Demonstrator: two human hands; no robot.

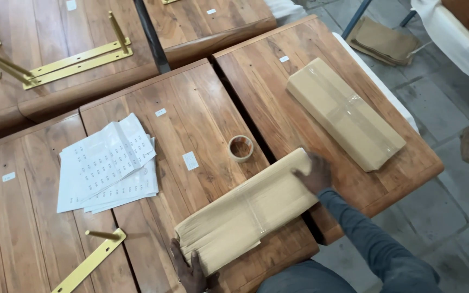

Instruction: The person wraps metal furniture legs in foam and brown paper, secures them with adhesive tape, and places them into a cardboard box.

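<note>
Both hands clasp one long cardboard-wrapped parcel [248, 209] lying across two wooden tabletops [202, 125] — left hand [190, 268] cupping the near end, right hand [315, 172] the far end (steadying it squarely), tape roll [240, 148] just beside.

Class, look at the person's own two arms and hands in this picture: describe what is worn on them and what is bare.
The right arm wears a long grey-blue sleeve reaching the wrist. The right hand is bare, with no glove. The left hand is bare too; its arm lies outside the frame, so any sleeve there cannot be seen.
</note>
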